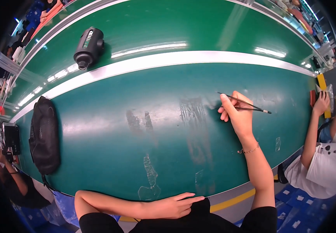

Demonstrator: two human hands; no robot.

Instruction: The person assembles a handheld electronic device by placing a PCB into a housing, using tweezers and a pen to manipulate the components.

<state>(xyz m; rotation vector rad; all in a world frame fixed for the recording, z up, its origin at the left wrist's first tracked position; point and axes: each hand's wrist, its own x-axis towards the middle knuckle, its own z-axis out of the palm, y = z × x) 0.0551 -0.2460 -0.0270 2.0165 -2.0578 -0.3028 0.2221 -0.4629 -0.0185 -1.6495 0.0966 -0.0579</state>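
My right hand (pixel 235 110) is raised over the green table (pixel 105 155), right of the middle. Pinched between its thumb and fingers is a pair of thin black tweezers (pixel 259 109), with a pale band near its right end. The tweezers' other end sticks out past my thumb to the left, and nothing can be made out in it. At the table's near edge, in front of my body, my left hand (pixel 170 206) lies with fingers stretched out, holding nothing.
A black pouch (pixel 45 136) with a cord lies at the left. Beyond the white strip (pixel 144 64), a black cylindrical thing with a short neck (pixel 89 46) lies on the green belt (pixel 156 27). Clear tape scraps (pixel 150 171) stick to the table. Co-workers sit at both sides.
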